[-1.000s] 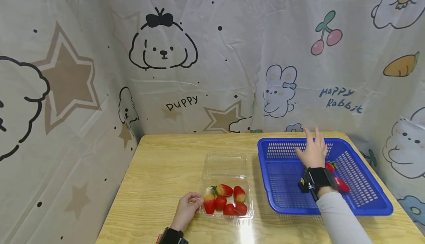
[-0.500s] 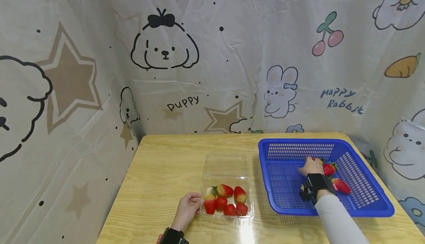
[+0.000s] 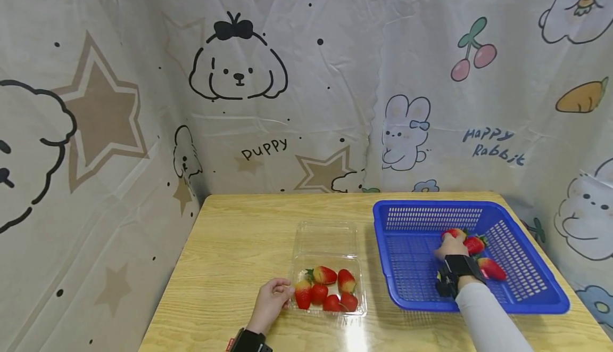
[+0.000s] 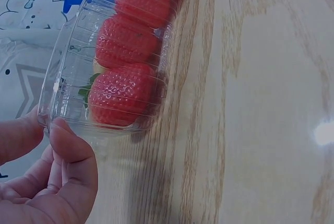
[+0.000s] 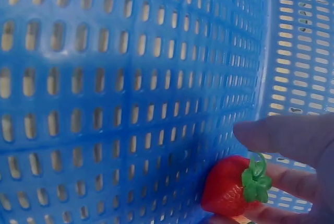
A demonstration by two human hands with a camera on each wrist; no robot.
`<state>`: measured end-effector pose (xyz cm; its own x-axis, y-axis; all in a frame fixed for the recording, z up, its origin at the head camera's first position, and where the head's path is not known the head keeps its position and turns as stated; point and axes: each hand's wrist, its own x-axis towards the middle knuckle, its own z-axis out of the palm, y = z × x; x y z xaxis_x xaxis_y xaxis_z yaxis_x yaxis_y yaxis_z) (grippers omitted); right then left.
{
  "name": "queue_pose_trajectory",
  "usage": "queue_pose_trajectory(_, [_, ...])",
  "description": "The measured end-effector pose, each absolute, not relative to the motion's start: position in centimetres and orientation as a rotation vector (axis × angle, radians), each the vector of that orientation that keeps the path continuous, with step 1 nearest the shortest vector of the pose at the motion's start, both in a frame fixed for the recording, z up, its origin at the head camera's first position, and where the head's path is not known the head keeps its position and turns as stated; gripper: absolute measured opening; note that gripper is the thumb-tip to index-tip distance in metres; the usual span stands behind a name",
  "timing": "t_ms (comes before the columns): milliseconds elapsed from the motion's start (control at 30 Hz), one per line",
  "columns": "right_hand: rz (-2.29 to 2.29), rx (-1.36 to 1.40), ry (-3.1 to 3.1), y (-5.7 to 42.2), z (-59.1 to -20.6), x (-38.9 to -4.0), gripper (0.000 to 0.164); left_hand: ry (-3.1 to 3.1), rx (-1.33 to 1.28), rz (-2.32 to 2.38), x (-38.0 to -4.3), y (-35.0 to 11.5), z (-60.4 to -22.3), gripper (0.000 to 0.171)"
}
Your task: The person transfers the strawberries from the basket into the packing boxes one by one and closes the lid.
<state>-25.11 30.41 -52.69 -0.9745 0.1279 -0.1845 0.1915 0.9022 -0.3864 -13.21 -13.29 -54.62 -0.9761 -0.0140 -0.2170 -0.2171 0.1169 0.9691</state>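
Note:
My left hand [image 3: 269,303] pinches the rim of a clear plastic clamshell box [image 4: 65,78] between thumb and fingers. Several strawberries [image 4: 122,93] lie in its lower half, and the lid [image 3: 326,237] is folded back on the table. Inside a blue plastic basket [image 3: 407,256], my right hand [image 3: 450,246] reaches down among strawberries. In the right wrist view, one red strawberry [image 5: 227,185] with a green cap lies close by my fingers [image 5: 292,179]. The thumb is spread apart from it. Two other strawberries in the basket are a middle one [image 3: 474,245] and a nearer one [image 3: 491,268].
The basket stands on the right side of the wooden table [image 3: 230,245], its raised walls around my right hand. A printed curtain [image 3: 287,75] hangs behind the table and along both sides. The box sits left of the basket.
My right hand has come down from above the basket's back part to the strawberries, then drawn slightly toward me. The left hand has stayed at the box.

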Motion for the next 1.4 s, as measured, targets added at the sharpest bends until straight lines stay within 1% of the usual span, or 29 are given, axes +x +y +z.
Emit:
queue_pose_trajectory(233, [-0.586, 0.211, 2.897, 30.0, -52.5, -25.0, 0.038, 2.221, -0.234, 1.996, -13.2, -13.3, -54.6, 0.031])
queue_pose_trajectory(500, [-0.597, 0.166, 2.923, 30.4, -52.6, -24.9, 0.02, 2.209, -0.224, 2.006, -13.2, -13.3, -55.1, 0.03])
queue_pose_trajectory(733, [-0.672, 0.091, 2.865, 30.7, -51.4, -24.9, 0.014, 2.214, -0.234, 1.996, -13.2, -13.3, -55.0, 0.03])
queue_pose_trajectory(900, [-0.714, 0.063, 2.828, 30.1, -48.9, -25.1, 0.014, 2.221, -0.241, 1.991, -13.2, -13.3, -54.8, 0.031])
queue_pose_trajectory(1067, [-0.772, 0.045, 2.828, 28.6, -45.5, -25.1, 0.015, 2.229, -0.234, 1.976, -13.1, -13.4, -54.7, 0.031])
queue_pose_trajectory(1300, [-0.792, -0.052, 3.01, 25.7, -40.7, -25.0, 0.035, 2.223, -0.222, 1.989, -13.1, -13.4, -54.7, 0.031])
queue_pose_trajectory(1400, [-0.86, -0.122, 3.124, 24.3, -39.6, -24.9, 0.038, 2.223, -0.212, 1.996, -13.1, -13.4, -54.7, 0.031])
